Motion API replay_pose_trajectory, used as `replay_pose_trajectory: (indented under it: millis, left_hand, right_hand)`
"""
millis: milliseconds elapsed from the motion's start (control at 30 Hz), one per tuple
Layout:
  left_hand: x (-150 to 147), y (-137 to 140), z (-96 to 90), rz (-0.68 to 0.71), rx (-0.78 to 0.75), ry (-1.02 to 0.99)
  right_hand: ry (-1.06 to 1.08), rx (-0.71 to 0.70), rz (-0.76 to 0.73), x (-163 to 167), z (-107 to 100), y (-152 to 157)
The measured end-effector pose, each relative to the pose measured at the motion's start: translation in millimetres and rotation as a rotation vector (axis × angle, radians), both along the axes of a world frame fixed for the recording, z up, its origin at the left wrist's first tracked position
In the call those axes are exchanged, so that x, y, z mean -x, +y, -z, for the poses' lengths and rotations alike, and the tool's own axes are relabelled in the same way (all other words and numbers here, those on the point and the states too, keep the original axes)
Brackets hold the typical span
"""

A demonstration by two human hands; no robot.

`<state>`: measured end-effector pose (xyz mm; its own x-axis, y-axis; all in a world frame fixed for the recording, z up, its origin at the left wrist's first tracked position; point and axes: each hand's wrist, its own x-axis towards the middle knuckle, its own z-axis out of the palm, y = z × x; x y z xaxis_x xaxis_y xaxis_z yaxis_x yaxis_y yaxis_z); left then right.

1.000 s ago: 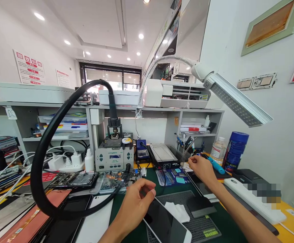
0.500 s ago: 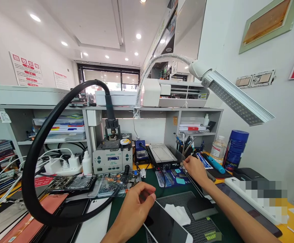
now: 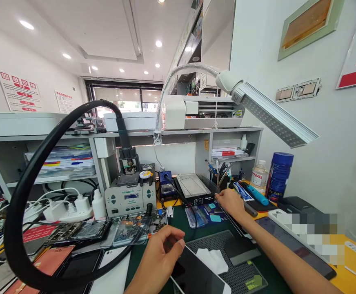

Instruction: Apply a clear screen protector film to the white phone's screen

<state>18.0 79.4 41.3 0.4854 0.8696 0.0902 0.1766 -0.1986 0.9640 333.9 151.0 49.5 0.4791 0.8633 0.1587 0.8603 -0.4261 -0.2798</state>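
Observation:
My left hand (image 3: 159,258) is curled at the upper left corner of a white-framed phone (image 3: 200,274) with a dark screen. Its thumb and forefinger nearly meet; anything between them is hidden. Reaching forward, my right hand (image 3: 231,203) has its fingertips pinched together beside the right front corner of a flat heating plate (image 3: 193,187). What they hold is too small to make out. Under the phone lies a dark grey textured mat (image 3: 227,241), with a crumpled white wipe (image 3: 213,260) and a black flat piece (image 3: 241,249) on it.
A thick black hose (image 3: 12,220) loops across the left side from the hot-air station (image 3: 130,198). Circuit boards (image 3: 80,230) and phone parts crowd the left. A pen holder (image 3: 223,177), a bottle (image 3: 259,175) and a blue can (image 3: 279,175) stand back right. A lamp (image 3: 276,114) hangs above.
The view has turned slightly to the right, so things sit further left. Both hands keep nearly the same places and poses beside the phone and the heating plate.

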Motion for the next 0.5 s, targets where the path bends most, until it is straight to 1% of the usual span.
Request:
replay_pose_trajectory:
  millis: [233,367,500]
  left_hand:
    - [-1.2,1.1,1.5,0.012,0.019,-0.010]
    - [-1.7,0.6,2.4,0.010,0.038,0.012]
    - [-1.5,0.6,3.5,0.023,0.022,0.004]
  right_hand:
    - [0.042,-0.034,-0.017,-4.5,3.4,1.1]
    - [0.055,-0.093,-0.041,-3.9,5.2,0.1]
    - [0.089,-0.180,-0.074,0.2,6.2,-4.7]
